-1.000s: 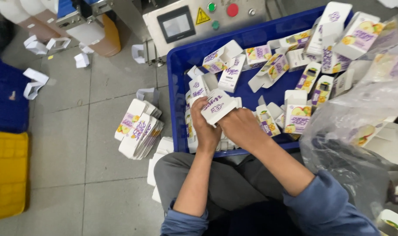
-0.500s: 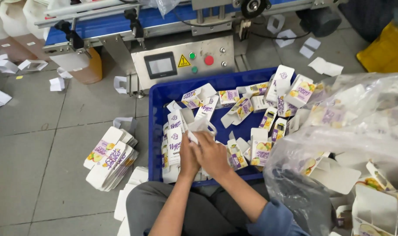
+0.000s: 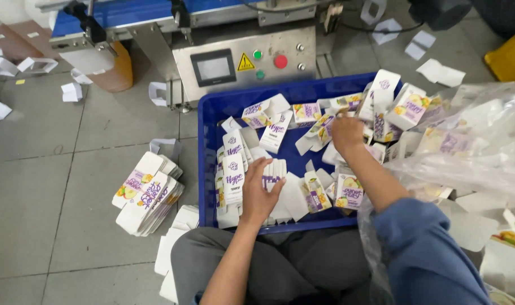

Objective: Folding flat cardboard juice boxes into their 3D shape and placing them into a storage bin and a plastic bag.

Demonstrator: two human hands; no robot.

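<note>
A blue plastic crate (image 3: 207,121) on the floor holds several small white cartons with purple and yellow print. My left hand (image 3: 258,193) lies at the crate's near side, fingers and thumb around a stack of flat white cartons (image 3: 275,172). A row of upright cartons (image 3: 233,169) stands just left of that hand. My right hand (image 3: 348,133) reaches to the far middle of the crate, its fingers closed on a loose carton (image 3: 323,126). Both forearms cross my lap; the right sleeve is blue.
A pile of flat cartons (image 3: 149,195) lies on the grey floor left of the crate. A metal machine (image 3: 240,62) with a small screen and buttons stands behind it. A clear bag of cartons (image 3: 472,152) bulges at the right. Scraps of white card litter the floor.
My hands have parted: the right one moved away to the far side of the crate, the left stayed low on the stacked cartons. The view shifted closer over the crate.
</note>
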